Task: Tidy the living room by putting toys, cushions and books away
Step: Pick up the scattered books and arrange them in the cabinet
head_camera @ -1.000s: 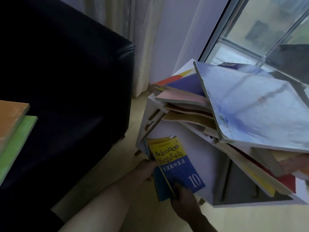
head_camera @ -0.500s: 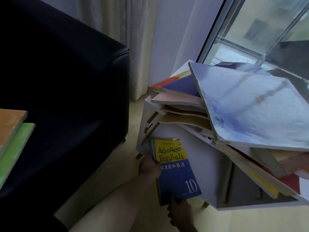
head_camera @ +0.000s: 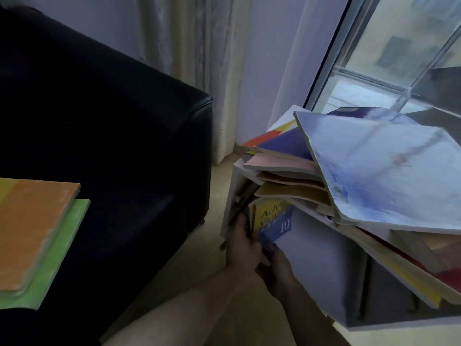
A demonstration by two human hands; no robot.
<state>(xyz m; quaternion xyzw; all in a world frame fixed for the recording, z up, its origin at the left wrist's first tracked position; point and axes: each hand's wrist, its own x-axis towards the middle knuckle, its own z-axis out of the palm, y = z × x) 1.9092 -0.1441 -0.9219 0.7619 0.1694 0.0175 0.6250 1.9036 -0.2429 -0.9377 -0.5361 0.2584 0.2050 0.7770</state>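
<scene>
- Gripping yellow-blue book (head_camera: 273,222) w/ both hands: left hand (head_camera: 243,248) curled on its left edge, right hand (head_camera: 277,268) pinching bottom.
- Book sits at white shelf (head_camera: 316,265), under messy book pile (head_camera: 374,171).

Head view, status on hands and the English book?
Both hands grip the yellow-blue English book: left hand, right hand. Book partly inside the white shelf unit. Overhanging book pile crowds the opening.

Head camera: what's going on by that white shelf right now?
A person holds a blue and yellow English textbook in both hands, left hand at its side, right hand at its lower end, at the end opening of a white shelf unit by the window. The shelf top carries a messy pile of books under a big pale blue one. Two more books lie on the dark sofa.
</scene>
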